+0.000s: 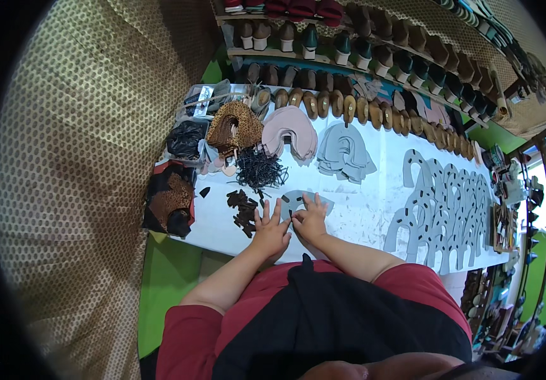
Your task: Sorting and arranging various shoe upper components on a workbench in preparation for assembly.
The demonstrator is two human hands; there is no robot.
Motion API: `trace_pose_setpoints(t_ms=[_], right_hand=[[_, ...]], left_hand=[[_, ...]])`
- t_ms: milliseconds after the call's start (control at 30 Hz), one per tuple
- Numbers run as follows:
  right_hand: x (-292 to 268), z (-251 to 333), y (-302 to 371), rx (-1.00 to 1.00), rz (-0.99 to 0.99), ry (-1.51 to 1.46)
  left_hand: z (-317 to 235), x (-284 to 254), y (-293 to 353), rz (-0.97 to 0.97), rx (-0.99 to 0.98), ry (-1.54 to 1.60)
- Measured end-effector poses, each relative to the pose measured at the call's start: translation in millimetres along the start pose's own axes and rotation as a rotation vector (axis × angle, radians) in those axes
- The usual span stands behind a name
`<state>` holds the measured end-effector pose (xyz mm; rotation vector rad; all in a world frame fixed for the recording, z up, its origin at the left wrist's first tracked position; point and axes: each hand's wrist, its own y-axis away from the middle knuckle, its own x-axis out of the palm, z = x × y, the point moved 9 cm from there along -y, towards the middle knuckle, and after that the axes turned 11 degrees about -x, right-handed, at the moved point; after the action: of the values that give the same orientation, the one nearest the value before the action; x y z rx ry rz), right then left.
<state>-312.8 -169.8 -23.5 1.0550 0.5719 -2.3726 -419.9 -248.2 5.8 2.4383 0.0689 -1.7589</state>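
A grey U-shaped shoe-upper piece (325, 203) lies flat at the table's near edge, with small dark strips on it. My left hand (270, 234) rests by its left side, fingers spread. My right hand (311, 223) is on the piece; its thumb and forefinger are pinched together at the inner edge, and whatever is between them is too small to make out. Left of my left hand lies a loose pile of dark brown strips (245, 213). Behind that sits a heap of thin black strips (259, 171).
Stacks of leopard-print (242, 118), pink (295, 120) and grey cut pieces (339, 168) lie farther back. Overlapping grey pieces with dark strips (434, 209) cover the right side of the white table (361, 209). Wooden shoe lasts (349, 109) line the back; shelves of shoes (342, 47) stand behind.
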Motion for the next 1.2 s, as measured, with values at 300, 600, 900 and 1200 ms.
trace_pose_setpoints(t_ms=[300,600,900,1200], right_hand=[[-3.7,5.1,4.4,-0.036,-0.008,-0.031],[-10.2,28.3,6.3,-0.338,0.106,0.233],[-17.9,38.2,12.7,-0.466,0.046,0.153],[-14.6,33.6,3.2,-0.326,0.172,0.174]], left_hand=[[1.5,-10.7,-6.2,0.001,-0.047,0.087],[21.6,-31.3,-21.9,-0.121,-0.186,0.027],[20.4,-40.6,-50.9,-0.033,-0.24,0.023],[26.8,-28.5,-70.8,0.047,-0.339,0.186]])
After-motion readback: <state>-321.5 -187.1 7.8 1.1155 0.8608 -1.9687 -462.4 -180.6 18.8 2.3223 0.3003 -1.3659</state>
